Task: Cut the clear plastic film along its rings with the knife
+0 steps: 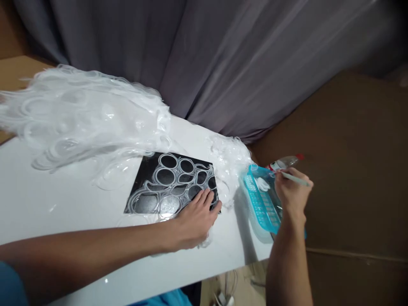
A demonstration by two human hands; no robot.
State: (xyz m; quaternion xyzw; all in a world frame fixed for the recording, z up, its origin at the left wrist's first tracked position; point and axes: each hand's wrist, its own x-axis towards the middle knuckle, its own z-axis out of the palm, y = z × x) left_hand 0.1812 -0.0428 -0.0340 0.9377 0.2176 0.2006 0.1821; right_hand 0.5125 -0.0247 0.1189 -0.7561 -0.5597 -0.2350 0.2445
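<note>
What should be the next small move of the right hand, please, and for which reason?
Probably move the right hand over to the black sheet, I would judge: it holds a thin pale stick up by the blue basket, while the left hand rests on the sheet's near right part.

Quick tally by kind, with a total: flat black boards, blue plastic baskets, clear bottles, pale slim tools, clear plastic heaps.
Flat black board: 1
Blue plastic basket: 1
Red-capped clear bottle: 1
Pale slim tool: 1
Clear plastic heaps (large heap, small heap): 2
Total: 6
</note>
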